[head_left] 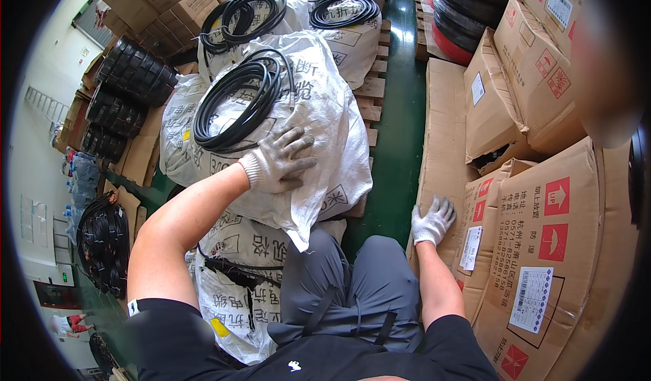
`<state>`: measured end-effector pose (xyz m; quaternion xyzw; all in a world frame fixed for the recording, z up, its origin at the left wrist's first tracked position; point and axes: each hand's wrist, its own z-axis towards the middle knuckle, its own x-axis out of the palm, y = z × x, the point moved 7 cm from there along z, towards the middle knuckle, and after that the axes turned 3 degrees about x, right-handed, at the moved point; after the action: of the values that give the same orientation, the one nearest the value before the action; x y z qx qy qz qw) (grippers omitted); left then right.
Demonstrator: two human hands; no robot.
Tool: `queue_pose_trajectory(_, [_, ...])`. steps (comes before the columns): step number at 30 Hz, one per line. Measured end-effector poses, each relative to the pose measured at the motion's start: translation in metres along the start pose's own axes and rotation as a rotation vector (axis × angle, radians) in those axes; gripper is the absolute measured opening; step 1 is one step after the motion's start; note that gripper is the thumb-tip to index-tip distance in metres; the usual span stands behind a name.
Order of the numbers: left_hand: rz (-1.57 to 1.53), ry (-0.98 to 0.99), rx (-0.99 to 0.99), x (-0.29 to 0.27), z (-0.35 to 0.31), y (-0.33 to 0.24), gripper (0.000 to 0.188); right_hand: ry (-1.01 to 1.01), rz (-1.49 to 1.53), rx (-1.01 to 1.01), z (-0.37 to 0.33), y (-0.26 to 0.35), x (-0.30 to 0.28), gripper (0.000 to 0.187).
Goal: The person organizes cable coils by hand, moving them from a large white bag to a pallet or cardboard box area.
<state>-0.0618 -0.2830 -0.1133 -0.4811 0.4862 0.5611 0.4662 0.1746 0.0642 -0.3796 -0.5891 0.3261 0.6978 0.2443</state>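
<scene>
Two farther black coils (332, 21): lying on sacks beyond the nearer one.
Cardboard boxes (576, 245): stacked along the right, walling in that side of the green floor (397, 116).
Near cable coil (220, 139): on top of the white sack (339, 140), just up and left of the gloved left hand (281, 158); contact cannot be told.
Left fingers: spread on the sack, grasping nothing.
Right hand (433, 220): gloved, fingers splayed against cardboard.

White sacks (339, 147) hide a wooden pallet (370, 112) except its right edge; the stacked cartons (539, 75) are partly blurred; a distant person (76, 324) is indistinct.
</scene>
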Motion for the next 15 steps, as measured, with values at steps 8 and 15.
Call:
queue_pose_trajectory(8, [-0.009, -0.019, 0.005, -0.0025, 0.0014, -0.0012, 0.062, -0.054, -0.017, -0.014, -0.0010, -0.0006, -0.0006, 0.074])
queue_pose_trajectory(15, [-0.013, -0.018, -0.002, -0.0026, 0.0022, -0.0009, 0.063, -0.064, -0.015, -0.018, -0.0002, -0.0008, 0.0005, 0.074])
